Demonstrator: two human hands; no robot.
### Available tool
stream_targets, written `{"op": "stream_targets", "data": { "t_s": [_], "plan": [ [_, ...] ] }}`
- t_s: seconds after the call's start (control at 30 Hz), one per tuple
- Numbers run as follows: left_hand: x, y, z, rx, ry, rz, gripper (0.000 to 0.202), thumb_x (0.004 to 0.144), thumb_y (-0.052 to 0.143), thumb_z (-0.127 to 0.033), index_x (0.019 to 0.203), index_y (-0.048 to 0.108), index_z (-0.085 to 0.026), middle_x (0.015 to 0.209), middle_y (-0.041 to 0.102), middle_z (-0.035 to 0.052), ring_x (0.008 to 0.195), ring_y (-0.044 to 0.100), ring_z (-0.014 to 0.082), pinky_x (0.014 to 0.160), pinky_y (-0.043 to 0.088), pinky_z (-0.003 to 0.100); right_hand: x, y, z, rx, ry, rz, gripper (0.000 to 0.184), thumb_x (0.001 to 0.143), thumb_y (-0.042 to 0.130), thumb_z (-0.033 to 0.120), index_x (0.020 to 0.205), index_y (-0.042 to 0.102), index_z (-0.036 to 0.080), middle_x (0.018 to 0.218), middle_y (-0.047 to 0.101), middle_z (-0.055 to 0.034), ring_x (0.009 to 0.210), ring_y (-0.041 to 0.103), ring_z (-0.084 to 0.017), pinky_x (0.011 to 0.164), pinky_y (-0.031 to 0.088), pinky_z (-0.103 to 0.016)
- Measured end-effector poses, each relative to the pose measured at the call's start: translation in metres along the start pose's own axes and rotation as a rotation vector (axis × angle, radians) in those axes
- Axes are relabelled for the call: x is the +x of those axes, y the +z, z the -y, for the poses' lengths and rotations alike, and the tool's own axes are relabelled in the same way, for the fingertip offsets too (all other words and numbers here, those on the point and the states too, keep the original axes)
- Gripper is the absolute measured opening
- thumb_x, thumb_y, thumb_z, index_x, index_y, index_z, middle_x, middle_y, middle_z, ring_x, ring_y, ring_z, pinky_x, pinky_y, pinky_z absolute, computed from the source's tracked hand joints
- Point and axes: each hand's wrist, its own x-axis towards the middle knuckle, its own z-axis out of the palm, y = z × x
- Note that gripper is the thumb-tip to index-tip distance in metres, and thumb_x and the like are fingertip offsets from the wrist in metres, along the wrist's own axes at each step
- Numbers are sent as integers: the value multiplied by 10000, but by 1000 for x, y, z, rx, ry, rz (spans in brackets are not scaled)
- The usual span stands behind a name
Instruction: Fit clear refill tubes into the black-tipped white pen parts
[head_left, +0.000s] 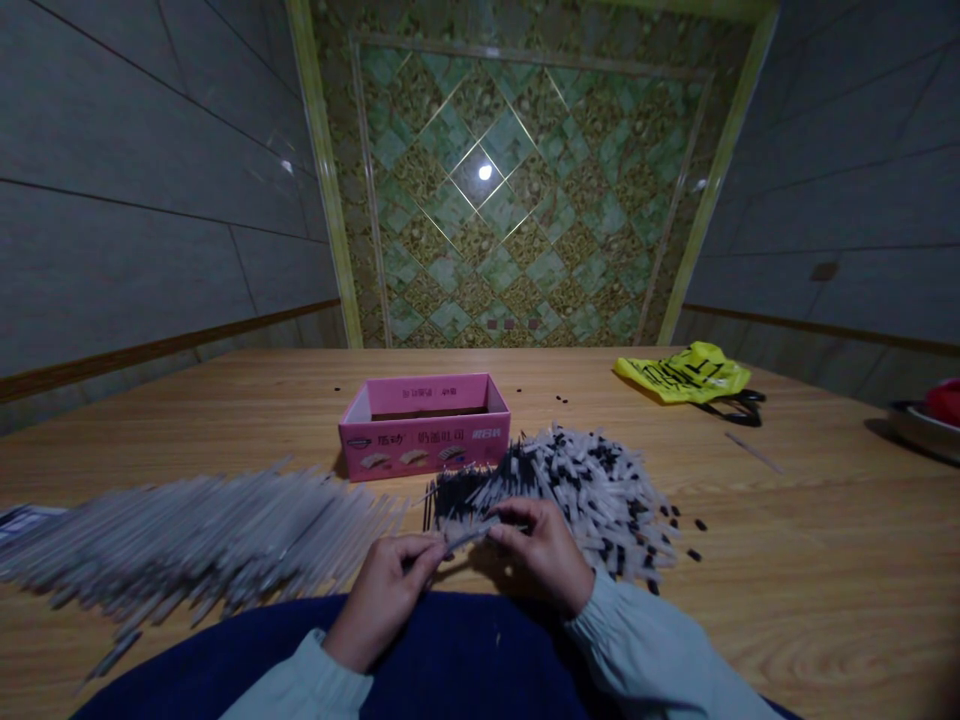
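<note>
My left hand point(397, 590) and my right hand point(544, 550) are close together over the front edge of the table. Between their pinched fingertips runs a thin grey stick-like tube point(469, 537), one end in each hand. Just beyond my right hand lies a heap of short whitish tube pieces with black parts point(600, 490). A bunch of thin black sticks point(461, 492) borders that heap on its left. Left of my left hand spreads a wide pile of long translucent tubes point(217, 535), lying roughly parallel.
An open pink cardboard box point(424, 445) stands behind the piles. At the back right lies a yellow plastic bag point(682, 373) with black handles. A single thin tube point(754, 452) and several small black bits lie on the wooden table point(840, 540). A bowl point(926, 430) sits at the right edge.
</note>
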Motion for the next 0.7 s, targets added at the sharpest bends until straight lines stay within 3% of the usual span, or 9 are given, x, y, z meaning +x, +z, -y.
{"op": "stream_targets", "data": {
  "t_s": [0.23, 0.37, 0.7],
  "plan": [
    [-1, 0, 4, 40, -42, -61, 254, 774, 564, -345, 873, 743, -194, 839, 747, 62, 778, 669, 223, 705, 514, 310, -3, 0, 3, -228, -132, -14, 145, 715, 622, 252, 737, 687, 124, 683, 644, -52, 674, 578, -183, 616, 423, -265],
    [-1, -2, 5, 184, 110, -80, 220, 788, 561, -305, 892, 739, -227, 897, 743, 54, 832, 670, 212, 776, 506, 319, -2, -2, 1, -200, -107, 66, 209, 714, 622, 305, 746, 692, 111, 651, 625, -48, 635, 561, -175, 578, 398, -253],
    [-7, -4, 7, 466, 425, -161, 190, 809, 549, -222, 912, 709, -223, 840, 735, 43, 747, 673, 180, 663, 525, 285, 0, -6, -3, -141, -19, 196, 223, 711, 586, 325, 603, 605, 130, 527, 481, 18, 521, 442, -110, 485, 303, -215]
  ]
}}
